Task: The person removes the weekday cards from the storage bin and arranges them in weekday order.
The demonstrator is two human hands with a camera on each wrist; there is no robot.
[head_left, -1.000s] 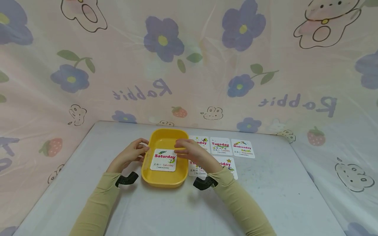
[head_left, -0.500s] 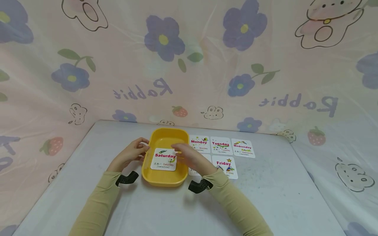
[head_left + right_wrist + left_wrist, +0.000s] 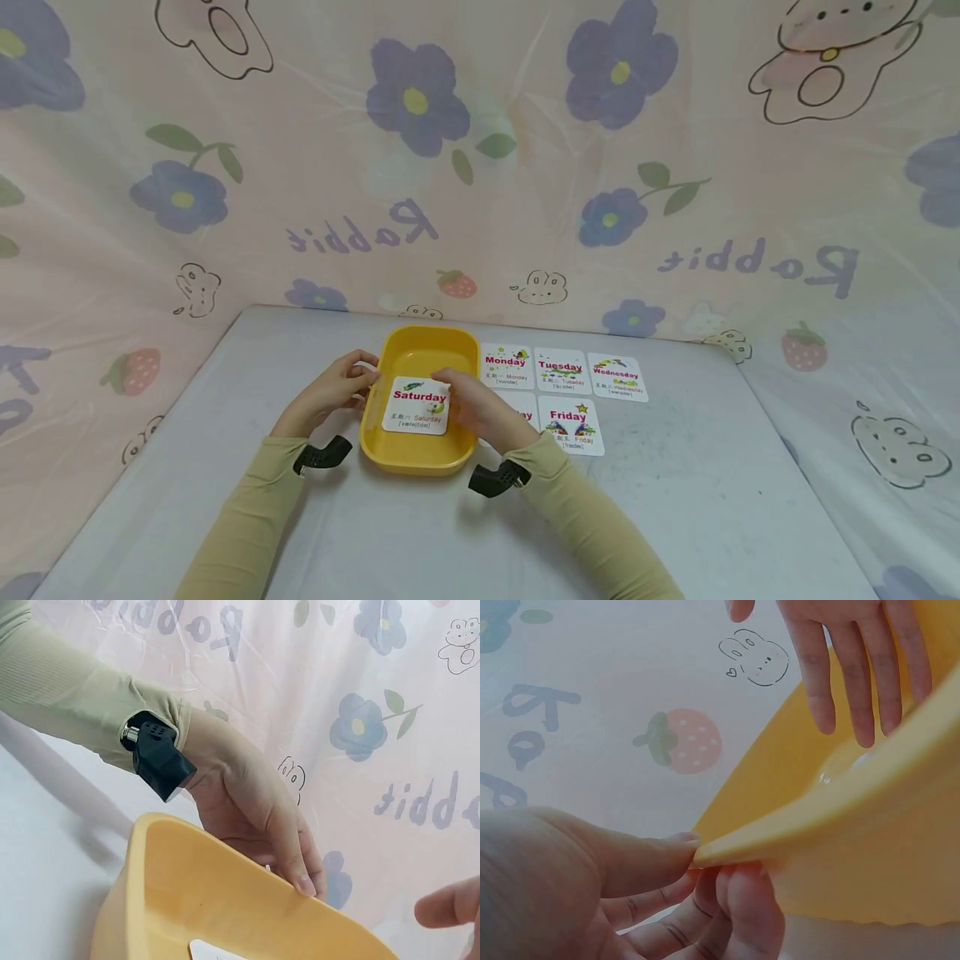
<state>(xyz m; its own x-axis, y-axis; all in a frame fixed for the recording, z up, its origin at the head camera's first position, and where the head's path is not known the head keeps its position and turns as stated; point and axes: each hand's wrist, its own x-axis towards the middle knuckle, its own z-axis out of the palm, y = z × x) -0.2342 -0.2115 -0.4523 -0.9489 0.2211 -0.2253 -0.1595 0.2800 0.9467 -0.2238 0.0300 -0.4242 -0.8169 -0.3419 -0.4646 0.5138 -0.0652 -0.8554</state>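
A yellow plastic tray stands on the table, with a white card reading Saturday lying in it. My left hand grips the tray's left rim; in the left wrist view its thumb lies over the rim and the fingers curl underneath. Over the tray's right side is my right hand, its thumb side at the Saturday card's right edge. The left wrist view shows the right hand's fingers straight and pointing down into the tray.
Right of the tray lie cards reading Monday, Tuesday, Wednesday and Friday. Another card is partly covered by the right hand. Behind the white table hangs a floral curtain.
My right hand has shifted a little left and down, closer to the Saturday card, uncovering the Monday and Friday cards. The left hand and the tray have stayed put.
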